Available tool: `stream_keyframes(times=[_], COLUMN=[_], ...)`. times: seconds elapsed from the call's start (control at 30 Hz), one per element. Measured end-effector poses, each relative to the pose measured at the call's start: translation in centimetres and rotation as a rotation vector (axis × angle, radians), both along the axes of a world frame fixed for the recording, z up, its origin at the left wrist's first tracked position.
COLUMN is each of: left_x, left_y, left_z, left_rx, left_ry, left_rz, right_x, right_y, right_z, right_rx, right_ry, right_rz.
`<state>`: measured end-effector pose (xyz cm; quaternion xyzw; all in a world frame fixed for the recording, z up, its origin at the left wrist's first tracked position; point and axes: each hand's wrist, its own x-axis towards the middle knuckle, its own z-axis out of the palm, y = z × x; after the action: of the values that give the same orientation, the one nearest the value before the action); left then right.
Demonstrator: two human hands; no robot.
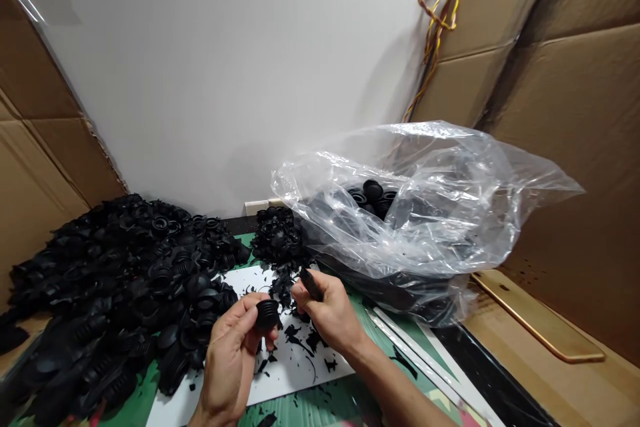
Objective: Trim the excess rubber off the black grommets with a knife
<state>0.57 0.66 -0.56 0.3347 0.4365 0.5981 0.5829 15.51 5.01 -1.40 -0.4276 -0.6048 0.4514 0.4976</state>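
Note:
In my left hand (233, 350) is a round black ribbed rubber part (268, 315), pinched between thumb and fingers. Its ridged side faces up and to the right. My right hand (327, 310), just to the right and apart from it, is closed around a dark stick-like object (311, 284) whose kind I cannot make out. Beneath both hands lies a white sheet (290, 377) strewn with thin black rubber scraps (300, 340).
A large heap of black ribbed parts (125, 267) spreads on the left, with a smaller pile of scraps (280, 233) behind the sheet. On the right, a clear plastic bag (450, 213) contains more parts. A gold phone (540, 313) rests beside cardboard (575, 167); yellow-brown wires (437, 27) hang above.

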Motion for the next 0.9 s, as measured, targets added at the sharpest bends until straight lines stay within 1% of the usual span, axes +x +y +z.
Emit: stream_keyframes(times=[0.07,0.17,0.3,0.37,0.43,0.5,0.57,0.63,0.67,0.73,0.8,0.9], left_x=[0.0,0.1,0.0,-0.1,-0.1,0.1,0.6,1.0,1.1,1.1,0.8,0.1], left_y=[0.0,0.0,0.0,-0.1,-0.3,-0.6,-0.8,-0.8,-0.8,-0.7,-0.4,-0.1], left_z=[0.1,0.2,0.4,0.3,0.2,0.0,0.0,0.1,0.1,0.1,-0.1,-0.7], left_rx=[-0.005,0.008,0.053,0.137,0.258,0.365,0.413,0.386,0.345,0.240,0.166,0.145], left_ry=[-0.012,-0.003,0.058,0.153,0.294,0.421,0.461,0.396,0.341,0.232,0.167,0.148], left_rz=[0.021,0.047,0.019,-0.005,-0.007,0.055,0.159,0.237,0.241,0.195,0.125,0.049], right_x=[0.0,-0.1,0.0,0.0,0.0,-0.1,-0.2,-0.3,-0.3,-0.3,-0.3,-0.4], right_y=[-0.2,-0.4,-0.6,-0.7,-0.8,-0.8,-0.9,-0.8,-0.8,-0.8,-0.7,-0.6], right_z=[0.0,0.0,0.1,0.2,0.4,0.4,0.4,0.3,0.2,0.1,0.0,0.0], right_rx=[0.007,0.010,0.022,0.012,-0.013,-0.046,-0.084,-0.107,-0.107,-0.091,-0.080,-0.115], right_ry=[-0.031,-0.017,0.036,0.056,0.075,0.100,0.147,0.220,0.254,0.295,0.300,0.321], right_rz=[0.011,0.030,0.062,0.104,0.165,0.217,0.239,0.215,0.197,0.166,0.149,0.142])
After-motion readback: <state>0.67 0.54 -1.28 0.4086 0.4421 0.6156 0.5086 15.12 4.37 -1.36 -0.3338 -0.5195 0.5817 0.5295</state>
